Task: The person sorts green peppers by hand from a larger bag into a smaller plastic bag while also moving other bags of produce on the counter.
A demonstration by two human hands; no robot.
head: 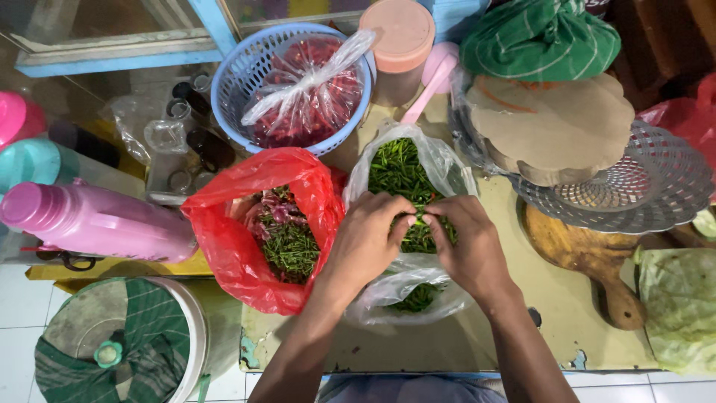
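Note:
Both hands meet over a clear plastic bag (pixel 440 168) full of green chillies (pixel 399 168) on the table. My left hand (pixel 369 239) and my right hand (pixel 466 246) pinch the same green chilli (pixel 419 219) between their fingertips. To the left, touching the clear bag, a red plastic bag (pixel 231 246) lies open and holds plucked green stems (pixel 291 250) and some reddish scraps.
A blue basket (pixel 231 78) with a tied bag of red chillies (pixel 306 93) stands behind. A pink bottle (pixel 97 220) lies at left, a covered bucket (pixel 123 343) below it. At right are a wooden board (pixel 589 257), a grey perforated tray (pixel 656 186) and a green cloth bundle (pixel 541 37).

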